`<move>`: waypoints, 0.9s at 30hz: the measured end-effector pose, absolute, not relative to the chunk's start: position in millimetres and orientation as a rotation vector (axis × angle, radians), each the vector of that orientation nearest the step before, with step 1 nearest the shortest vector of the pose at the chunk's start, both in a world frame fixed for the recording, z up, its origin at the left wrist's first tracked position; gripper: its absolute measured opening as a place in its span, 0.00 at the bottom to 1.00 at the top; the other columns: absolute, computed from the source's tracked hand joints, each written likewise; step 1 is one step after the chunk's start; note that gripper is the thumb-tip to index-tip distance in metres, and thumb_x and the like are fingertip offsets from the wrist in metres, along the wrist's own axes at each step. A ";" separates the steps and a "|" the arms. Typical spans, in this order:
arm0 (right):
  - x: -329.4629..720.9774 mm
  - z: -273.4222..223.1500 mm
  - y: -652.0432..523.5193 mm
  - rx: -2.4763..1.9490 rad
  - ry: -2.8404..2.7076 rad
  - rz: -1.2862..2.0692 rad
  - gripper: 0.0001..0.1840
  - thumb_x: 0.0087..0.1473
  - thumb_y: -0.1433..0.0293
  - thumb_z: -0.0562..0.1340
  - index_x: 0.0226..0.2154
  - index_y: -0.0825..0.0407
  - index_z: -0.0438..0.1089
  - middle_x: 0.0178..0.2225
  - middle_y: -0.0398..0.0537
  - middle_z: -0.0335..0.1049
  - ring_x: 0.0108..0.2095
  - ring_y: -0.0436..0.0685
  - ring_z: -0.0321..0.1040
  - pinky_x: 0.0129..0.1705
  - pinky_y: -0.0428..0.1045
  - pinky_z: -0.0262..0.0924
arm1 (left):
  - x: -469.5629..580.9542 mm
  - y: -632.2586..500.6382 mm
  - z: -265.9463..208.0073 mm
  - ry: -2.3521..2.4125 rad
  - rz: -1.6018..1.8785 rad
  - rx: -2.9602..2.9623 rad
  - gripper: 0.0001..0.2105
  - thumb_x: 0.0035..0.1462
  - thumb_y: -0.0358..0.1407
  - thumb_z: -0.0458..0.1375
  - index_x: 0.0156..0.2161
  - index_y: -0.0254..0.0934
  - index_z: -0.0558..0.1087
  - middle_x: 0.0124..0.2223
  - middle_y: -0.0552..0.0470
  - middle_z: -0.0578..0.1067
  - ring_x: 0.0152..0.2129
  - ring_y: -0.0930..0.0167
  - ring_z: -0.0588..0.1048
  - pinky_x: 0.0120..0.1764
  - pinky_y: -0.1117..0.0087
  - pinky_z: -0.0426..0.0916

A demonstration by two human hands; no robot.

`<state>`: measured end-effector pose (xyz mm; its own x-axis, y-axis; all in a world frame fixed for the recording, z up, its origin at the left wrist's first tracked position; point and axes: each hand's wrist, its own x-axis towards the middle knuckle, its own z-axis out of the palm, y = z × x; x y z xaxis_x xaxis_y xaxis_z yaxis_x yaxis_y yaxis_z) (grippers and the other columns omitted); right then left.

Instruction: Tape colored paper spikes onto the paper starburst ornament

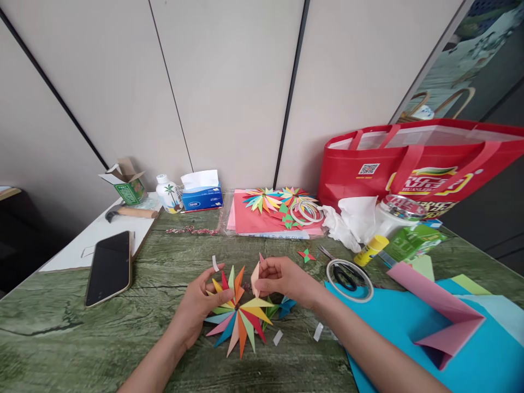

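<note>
My left hand [190,308] is closed on the upper left side of a many-coloured folded-paper star [242,327], its thumb across the points. A short white strip of tape [215,263] stands up at its index fingertip. Pinched in my right hand [286,279] is a peach folded paper point [255,279], just above the star; whether it is joined to the star I cannot tell. Partly hidden behind the star and below my right hand lies a blue folded paper piece [286,308]. Two white tape strips, one of them this near strip [278,338], rest on the table.
Scissors [346,275] lie by a tape roll [370,289], beside a yellow glue stick [371,251]. Coloured paper sheets [385,322] cover the right side. Finished stars [264,200], a tissue box [201,197] and a red bag [347,174] stand behind. A phone [109,268] and hammer [135,213] are left.
</note>
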<state>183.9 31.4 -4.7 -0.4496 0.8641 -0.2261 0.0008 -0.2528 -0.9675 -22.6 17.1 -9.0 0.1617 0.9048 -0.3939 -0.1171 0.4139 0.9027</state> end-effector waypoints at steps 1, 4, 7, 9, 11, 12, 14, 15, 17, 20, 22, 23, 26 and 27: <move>183.1 -5.6 31.1 -1.090 -1.369 1.767 0.17 0.36 0.59 0.68 0.25 0.55 0.67 0.23 0.43 0.69 0.26 0.50 0.67 0.35 0.49 0.63 | -22.7 16.8 -9.2 1.173 0.880 0.862 0.39 0.32 0.37 0.69 0.53 0.35 0.62 0.26 0.51 0.79 0.24 0.67 0.76 0.28 0.73 0.67; 181.6 -6.0 30.3 -1.084 -1.362 1.750 0.17 0.36 0.60 0.68 0.24 0.55 0.67 0.23 0.43 0.69 0.26 0.50 0.67 0.34 0.48 0.63 | -22.7 16.5 -9.0 1.174 0.880 0.861 0.39 0.32 0.37 0.69 0.53 0.34 0.62 0.25 0.51 0.79 0.24 0.69 0.76 0.28 0.74 0.67; 180.8 -3.9 29.2 -1.072 -1.360 1.744 0.17 0.37 0.61 0.68 0.25 0.56 0.67 0.23 0.43 0.69 0.25 0.50 0.67 0.33 0.48 0.63 | -22.9 16.6 -7.4 1.180 0.872 0.865 0.40 0.32 0.36 0.69 0.54 0.34 0.61 0.25 0.51 0.79 0.23 0.69 0.76 0.28 0.74 0.66; 180.1 -2.7 28.4 -1.072 -1.369 1.742 0.17 0.37 0.61 0.68 0.25 0.56 0.67 0.23 0.43 0.68 0.26 0.50 0.67 0.33 0.48 0.63 | -23.2 16.8 -6.0 1.187 0.853 0.875 0.40 0.33 0.37 0.69 0.55 0.34 0.60 0.26 0.51 0.79 0.24 0.67 0.76 0.28 0.73 0.66; 179.3 -3.0 28.2 -1.085 -1.370 1.738 0.17 0.36 0.60 0.68 0.24 0.56 0.67 0.22 0.43 0.68 0.26 0.50 0.67 0.33 0.48 0.63 | -23.1 17.0 -4.7 1.192 0.841 0.882 0.41 0.33 0.37 0.68 0.56 0.35 0.59 0.26 0.51 0.79 0.26 0.66 0.76 0.28 0.72 0.66; 179.1 -3.8 28.5 -1.094 -1.364 1.736 0.17 0.36 0.60 0.68 0.24 0.55 0.67 0.22 0.43 0.68 0.26 0.50 0.67 0.34 0.48 0.64 | -22.9 17.0 -4.3 1.199 0.840 0.880 0.41 0.33 0.37 0.69 0.56 0.35 0.59 0.25 0.51 0.79 0.26 0.66 0.76 0.28 0.72 0.66; 179.8 -6.3 30.3 -1.120 -1.341 1.722 0.18 0.36 0.59 0.68 0.25 0.55 0.66 0.23 0.42 0.69 0.26 0.51 0.68 0.34 0.49 0.65 | -22.1 16.9 -4.2 1.215 0.854 0.866 0.42 0.31 0.37 0.69 0.55 0.35 0.60 0.24 0.52 0.78 0.25 0.67 0.76 0.27 0.73 0.65; 180.8 -7.7 31.7 -1.135 -1.335 1.709 0.18 0.36 0.59 0.68 0.26 0.55 0.66 0.23 0.42 0.69 0.27 0.51 0.68 0.33 0.49 0.65 | -21.7 16.7 -4.4 1.225 0.861 0.859 0.42 0.30 0.37 0.69 0.55 0.35 0.61 0.23 0.53 0.78 0.24 0.67 0.75 0.25 0.74 0.65; 184.7 -10.0 35.2 -1.175 -1.348 1.652 0.17 0.38 0.60 0.67 0.27 0.54 0.65 0.23 0.43 0.69 0.27 0.52 0.69 0.32 0.49 0.65 | -21.1 16.4 -5.4 1.239 0.876 0.856 0.41 0.30 0.38 0.69 0.54 0.35 0.62 0.21 0.55 0.76 0.22 0.68 0.75 0.24 0.75 0.63; 194.0 -10.2 40.4 -1.269 -1.508 1.439 0.12 0.42 0.63 0.64 0.27 0.54 0.64 0.24 0.43 0.68 0.26 0.51 0.67 0.30 0.47 0.63 | -20.6 16.1 -6.4 1.249 0.884 0.875 0.40 0.31 0.38 0.69 0.53 0.35 0.63 0.19 0.57 0.74 0.22 0.68 0.74 0.24 0.74 0.63; 200.6 -8.2 42.5 -1.322 -1.648 1.280 0.08 0.43 0.66 0.62 0.25 0.54 0.63 0.23 0.43 0.67 0.25 0.51 0.66 0.28 0.46 0.61 | -20.4 16.0 -6.0 1.262 0.884 0.884 0.39 0.31 0.38 0.69 0.53 0.35 0.63 0.18 0.59 0.73 0.22 0.68 0.74 0.24 0.75 0.62; 203.4 -6.8 43.2 -1.340 -1.709 1.215 0.06 0.44 0.68 0.61 0.24 0.54 0.63 0.23 0.43 0.67 0.25 0.51 0.65 0.27 0.46 0.60 | -20.3 16.0 -5.7 1.271 0.884 0.885 0.39 0.31 0.38 0.69 0.53 0.34 0.63 0.17 0.59 0.72 0.21 0.69 0.74 0.23 0.75 0.61; 209.0 -3.3 43.9 -1.368 -1.798 1.109 0.03 0.44 0.71 0.59 0.23 0.54 0.62 0.23 0.41 0.66 0.24 0.50 0.63 0.27 0.45 0.58 | -20.2 16.2 -5.3 1.282 0.870 0.882 0.40 0.31 0.38 0.69 0.53 0.34 0.62 0.18 0.58 0.73 0.23 0.68 0.74 0.25 0.75 0.62; 209.7 -2.7 43.9 -1.375 -1.811 1.087 0.03 0.44 0.72 0.59 0.24 0.54 0.62 0.23 0.41 0.65 0.24 0.50 0.63 0.27 0.45 0.57 | -20.4 16.3 -5.5 1.275 0.864 0.884 0.40 0.31 0.38 0.69 0.53 0.33 0.61 0.19 0.57 0.74 0.24 0.67 0.75 0.26 0.74 0.63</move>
